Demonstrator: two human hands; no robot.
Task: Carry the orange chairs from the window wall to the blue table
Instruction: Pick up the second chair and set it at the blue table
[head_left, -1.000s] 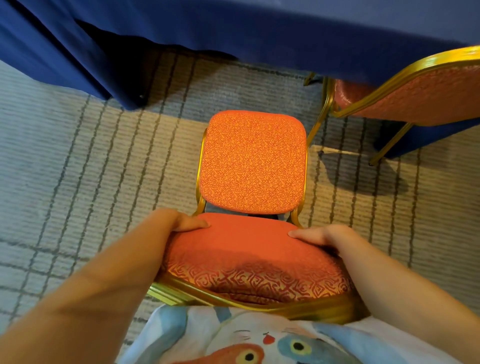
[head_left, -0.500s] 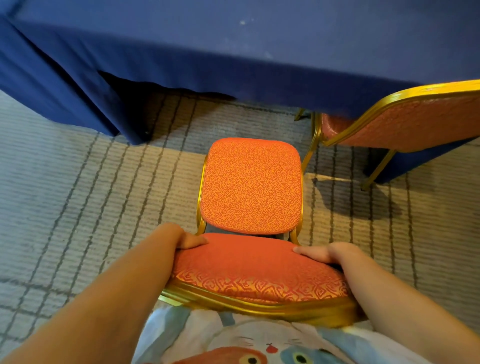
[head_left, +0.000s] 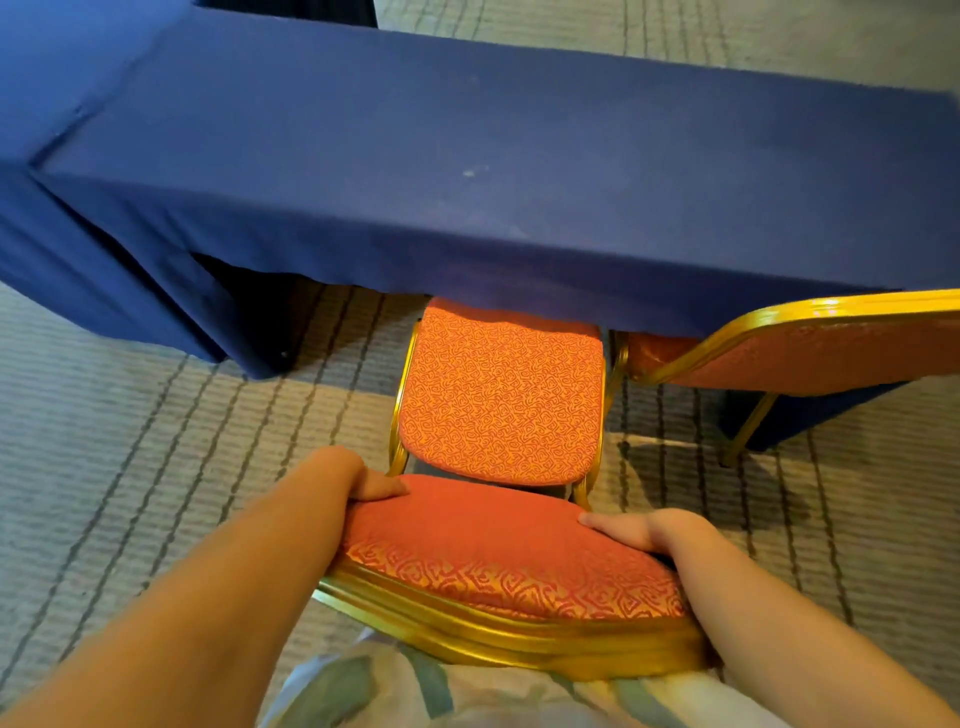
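An orange chair (head_left: 498, 400) with a gold frame stands right in front of me, its patterned seat partly under the blue table (head_left: 519, 171). My left hand (head_left: 348, 478) grips the left side of its padded backrest, thumb on the front face. On the backrest's right side, my right hand (head_left: 644, 530) grips the same way. The front edge of the seat is hidden beneath the hanging blue cloth.
A second orange chair (head_left: 810, 353) with a gold frame stands to the right, its seat tucked under the table. Another blue-draped table (head_left: 62, 104) joins at the left. Striped grey carpet (head_left: 156, 441) covers the floor on both sides.
The chair has slid forward toward the table, and its seat front now sits under the blue cloth. Both hands stayed on the backrest. More of the tabletop has come into view.
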